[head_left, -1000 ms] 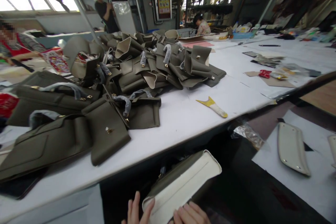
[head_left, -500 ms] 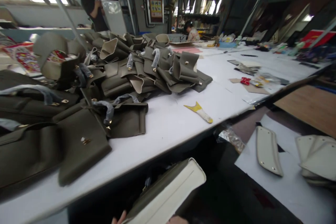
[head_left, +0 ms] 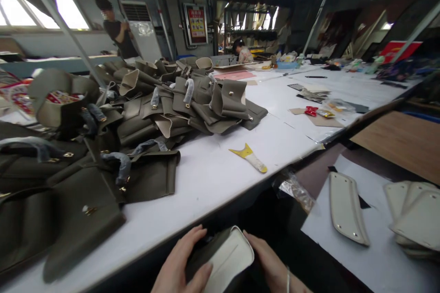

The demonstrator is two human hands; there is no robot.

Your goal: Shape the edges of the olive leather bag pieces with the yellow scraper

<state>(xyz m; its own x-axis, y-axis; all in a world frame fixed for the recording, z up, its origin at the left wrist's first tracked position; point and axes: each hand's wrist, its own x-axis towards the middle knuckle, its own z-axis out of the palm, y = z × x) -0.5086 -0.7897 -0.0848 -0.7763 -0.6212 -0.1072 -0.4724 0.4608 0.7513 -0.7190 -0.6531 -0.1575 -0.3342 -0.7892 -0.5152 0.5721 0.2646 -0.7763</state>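
Observation:
At the bottom of the view a dark olive handbag [head_left: 231, 256] with a pale, cream-coloured panel facing me is held between both hands, below the table edge. My left hand [head_left: 184, 263] wraps its left side, the thumb lying on the pale panel. Along the right side my right hand [head_left: 270, 258] presses against the bag, a thin bracelet on its wrist; some of its fingers are hidden behind. The bag's lower part is cut off by the frame. Ahead on the white table [head_left: 206, 183] lies a yellow-and-white forked template [head_left: 250, 157].
A large heap of olive handbags [head_left: 192, 100] with wrapped handles covers the table's left. At right, a pale strap-like panel [head_left: 348, 206] and a stack of pale pieces [head_left: 417, 215] lie on white paper. Red packets [head_left: 311, 111] and plastic bags sit farther back. Two people are in the background.
Both hands have come up into view around the handbag, which now stands more upright and shows less of its length. The camera view has shifted slightly.

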